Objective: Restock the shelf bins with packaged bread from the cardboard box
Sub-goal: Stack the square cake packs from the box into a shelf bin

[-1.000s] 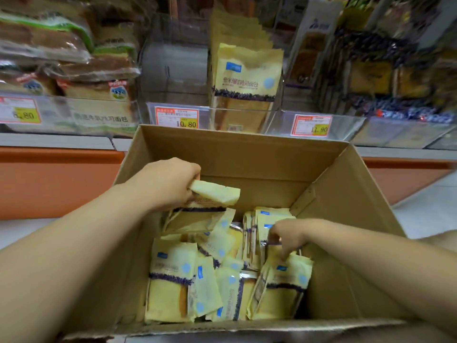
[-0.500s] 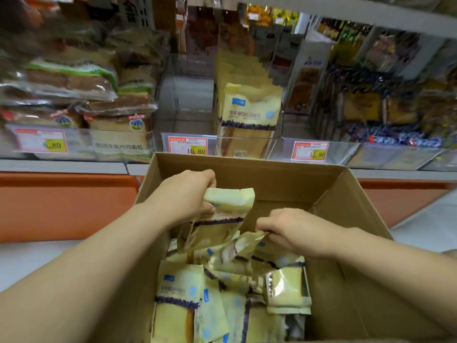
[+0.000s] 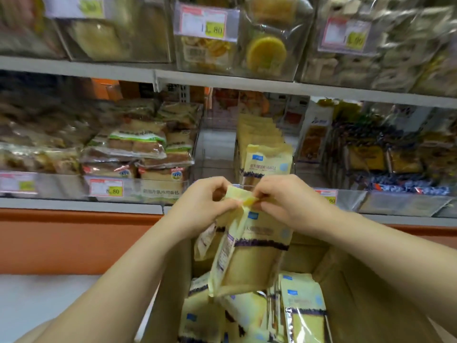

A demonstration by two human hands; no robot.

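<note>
My left hand [image 3: 201,206] and my right hand [image 3: 282,201] both pinch the top edges of a bunch of yellow bread packets [image 3: 249,253], which hang above the open cardboard box [image 3: 366,300]. Several more of the same yellow packets [image 3: 301,310] lie in the box below. Straight behind my hands is the clear shelf bin [image 3: 215,154]; a row of matching yellow packets [image 3: 265,159] stands in its right part, and its left part looks bare.
Stacked bagged loaves [image 3: 138,149] fill the bin to the left, darker packets [image 3: 395,159] the bins to the right. Price tags [image 3: 106,188] run along the shelf front. An upper shelf [image 3: 222,79] with more bins hangs above. An orange base panel [image 3: 74,238] sits below.
Both hands have risen out of the box and come together, lifting the packets up in front of the shelf bin. The view has tilted upward, so the upper shelf now shows.
</note>
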